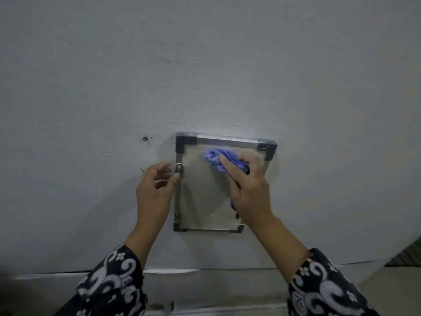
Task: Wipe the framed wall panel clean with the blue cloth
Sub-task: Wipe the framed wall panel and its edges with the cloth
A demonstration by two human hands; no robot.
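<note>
The cloth (pixel 219 159) is blue, soft and bunched into a loose wad, and it lies against the upper part of the panel (pixel 205 197), near its top right corner. The right hand (pixel 249 190) grips it: the fingers are curled round the wad and the index finger is stretched out over it, pressing it to the surface. A thin end of the cloth hangs down under the palm, beside the right edge of the panel.

The panel is a flat rectangle with a dull, grainy grey face. A narrow metal frame (pixel 227 140) goes round it, and dark angular pieces cover the corners. On the left edge of the frame, a little below the top left corner, there is a small metal latch (pixel 179 169) with a round head.

The left hand (pixel 155 190) is beside this left edge. Its fingers are loosely curled and hold nothing, and the thumb tip touches the frame just under the latch. If the other fingers touch the wall, I cannot tell.

Both forearms come up from the bottom of the view, and the wrists are bare. The sleeves (pixel 109 283) are black with white curling patterns and small flowers.

The wall (pixel 205 65) is plain, matt and pale grey. To the left of the top left corner of the panel, a small screw (pixel 145 138) sits in the wall, well apart from the frame.
</note>
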